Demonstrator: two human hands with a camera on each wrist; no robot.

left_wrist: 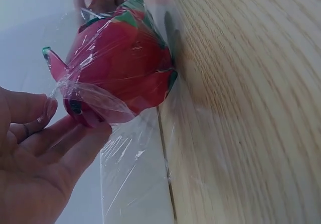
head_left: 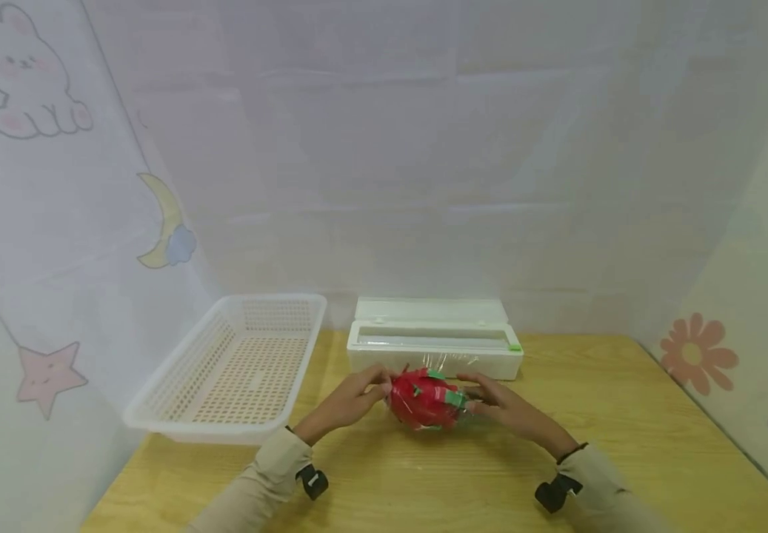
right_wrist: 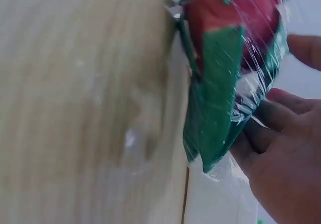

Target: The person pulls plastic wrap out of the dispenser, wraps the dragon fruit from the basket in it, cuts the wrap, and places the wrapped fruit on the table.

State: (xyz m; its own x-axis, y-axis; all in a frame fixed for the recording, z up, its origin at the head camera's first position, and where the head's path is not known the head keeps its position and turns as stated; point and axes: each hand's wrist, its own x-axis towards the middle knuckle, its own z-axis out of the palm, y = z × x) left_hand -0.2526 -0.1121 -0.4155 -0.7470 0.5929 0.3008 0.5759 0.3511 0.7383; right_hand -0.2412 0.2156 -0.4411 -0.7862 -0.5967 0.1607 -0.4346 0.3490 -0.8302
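Observation:
A red dragon fruit (head_left: 423, 400) with green scale tips lies on the table behind a layer of clear cling film (left_wrist: 100, 96). At its left end my left hand (head_left: 352, 403) pinches a gathered twist of the film between thumb and finger, the other fingers stretched beneath the fruit. My right hand (head_left: 506, 411) is at the fruit's right end, beside the long green scales (right_wrist: 220, 93). Its thumb stands apart and its fingers reach toward the wrapped fruit, the fingertips partly hidden behind it. Behind the fruit stands a white cling film box (head_left: 433, 363), lid raised, a roll inside.
A white plastic basket (head_left: 224, 428) with a lattice bottom stands to the left. Wood-grain tabletop (head_left: 597, 414) stretches to the right and in front. Pale printed sheets (head_left: 390, 148) hang behind the table and at both sides.

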